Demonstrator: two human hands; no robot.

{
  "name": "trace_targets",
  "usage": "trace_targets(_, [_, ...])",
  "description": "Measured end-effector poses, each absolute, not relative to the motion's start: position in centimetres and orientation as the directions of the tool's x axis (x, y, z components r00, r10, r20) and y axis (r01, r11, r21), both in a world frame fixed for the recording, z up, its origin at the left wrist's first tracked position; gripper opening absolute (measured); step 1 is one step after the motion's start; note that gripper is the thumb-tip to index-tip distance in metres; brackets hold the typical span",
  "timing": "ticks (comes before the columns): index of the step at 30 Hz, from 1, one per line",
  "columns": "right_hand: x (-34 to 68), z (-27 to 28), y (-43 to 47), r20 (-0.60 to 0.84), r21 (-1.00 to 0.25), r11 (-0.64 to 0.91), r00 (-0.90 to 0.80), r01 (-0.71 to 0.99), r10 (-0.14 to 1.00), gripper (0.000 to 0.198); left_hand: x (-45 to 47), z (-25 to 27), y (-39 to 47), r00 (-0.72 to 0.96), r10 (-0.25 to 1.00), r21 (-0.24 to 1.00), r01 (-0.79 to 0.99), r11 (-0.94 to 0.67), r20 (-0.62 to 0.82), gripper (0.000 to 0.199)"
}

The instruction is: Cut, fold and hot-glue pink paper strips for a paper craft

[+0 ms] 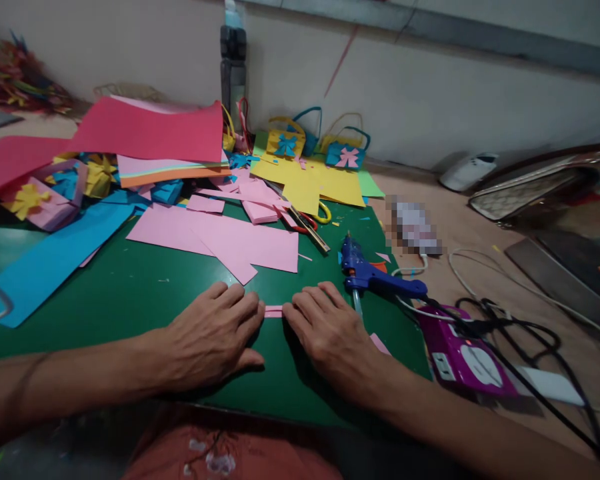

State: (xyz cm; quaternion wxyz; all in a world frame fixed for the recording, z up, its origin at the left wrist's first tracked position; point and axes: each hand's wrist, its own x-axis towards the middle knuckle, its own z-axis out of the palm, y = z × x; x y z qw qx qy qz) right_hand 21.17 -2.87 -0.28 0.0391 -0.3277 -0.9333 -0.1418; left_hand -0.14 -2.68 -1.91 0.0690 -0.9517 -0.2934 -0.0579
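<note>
A narrow folded pink paper strip [273,311] lies flat on the green board [145,340], showing only between my two hands. My left hand [213,333] presses its curled fingers down on the strip's left part, thumb stretched toward me. On the right part, my right hand [325,327] holds it down with bent fingers. Both ends of the strip are hidden under the hands. Just beyond them are pink paper sheets [270,247]. To the right of my right hand lies a blue glue gun [375,273], its nozzle pointing away from me.
Scissors [307,223] and a cutter knife [310,230] lie beyond the pink sheets. Small paper baskets [285,143] stand near the wall. Red sheets [150,130] and a blue strip [65,257] are at left. A purple power box [465,353] with cables sits at right.
</note>
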Motion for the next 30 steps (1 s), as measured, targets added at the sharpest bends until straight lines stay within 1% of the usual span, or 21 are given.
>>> trace_targets(5, [21.2, -0.5, -3.1, 0.172, 0.24, 0.757, -0.794, 0.608, 0.583, 0.02, 0.0, -1.6, -2.5, 0.831, 0.547, -0.05, 0.553, -0.831, 0.098, 0.055])
trace_targets(10, [21.9, -0.6, -3.6, 0.176, 0.324, 0.698, -0.765, 0.639, 0.619, 0.025, -0.1, -1.7, -2.4, 0.833, 0.546, -0.014, 0.549, -0.836, 0.084, 0.057])
trace_targets(16, [23.8, -0.5, -4.4, 0.178, 0.408, 0.597, -0.701, 0.691, 0.69, 0.027, -0.5, -2.0, -2.5, 0.833, 0.538, -0.01, 0.543, -0.84, 0.13, 0.055])
trace_targets(20, [24.1, -0.5, -4.6, 0.174, 0.425, 0.577, -0.689, 0.697, 0.704, 0.027, -0.7, -2.2, -2.5, 0.829, 0.53, 0.001, 0.538, -0.843, 0.178, 0.049])
trace_targets(23, [23.9, 0.0, -4.5, 0.189, 0.435, 0.547, -0.666, 0.716, 0.722, 0.022, -0.9, -2.4, -2.5, 0.824, 0.523, 0.031, 0.53, -0.848, 0.218, 0.044])
trace_targets(25, [23.7, 0.6, -4.5, 0.243, 0.409, 0.522, -0.64, 0.749, 0.729, 0.023, -1.0, -2.4, -2.5, 0.815, 0.524, 0.063, 0.526, -0.848, 0.249, 0.039])
trace_targets(26, [23.7, 0.8, -4.4, 0.282, 0.373, 0.524, -0.631, 0.766, 0.722, 0.025, -1.0, -2.4, -2.5, 0.804, 0.529, 0.081, 0.529, -0.845, 0.271, 0.036])
trace_targets(28, [23.5, 1.1, -4.2, 0.357, 0.266, 0.567, -0.626, 0.78, 0.694, 0.026, -1.1, -2.5, -2.4, 0.762, 0.55, 0.108, 0.55, -0.828, 0.343, 0.03])
trace_targets(30, [23.2, 1.0, -4.0, 0.394, 0.141, 0.637, -0.633, 0.758, 0.666, 0.024, -1.1, -2.7, -2.2, 0.708, 0.548, 0.099, 0.57, -0.816, 0.446, 0.023])
